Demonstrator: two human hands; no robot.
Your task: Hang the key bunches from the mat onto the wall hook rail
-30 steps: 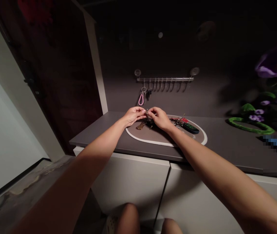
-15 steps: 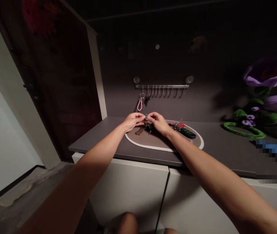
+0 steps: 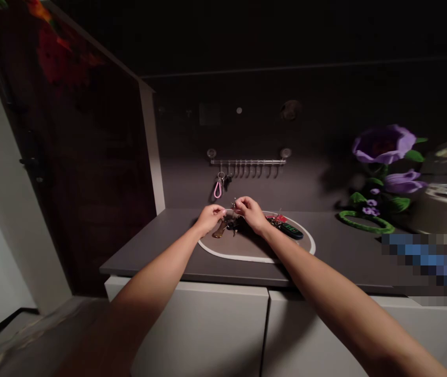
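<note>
Both my hands are over an oval white-rimmed tray (image 3: 286, 255) on a dark countertop. My left hand (image 3: 209, 217) and my right hand (image 3: 250, 212) pinch a bunch of keys (image 3: 231, 220) between them, fingers closed on its ring. A brass key (image 3: 220, 229) hangs from the bunch onto the tray. A dark car key fob (image 3: 291, 230) with a red tag lies on the tray to the right of my right hand.
A hook rail (image 3: 248, 162) on the back wall holds a pink-looped key ring (image 3: 218, 187) at its left end. Purple artificial flowers (image 3: 384, 157) and a green ring (image 3: 364, 224) stand at the right. White cabinet doors (image 3: 207, 324) sit below the counter. A dark door (image 3: 69, 157) is at the left.
The view has tilted up and drawn back, so hands and tray sit lower and smaller. My hands stay pinched on the key bunch, slightly further apart.
</note>
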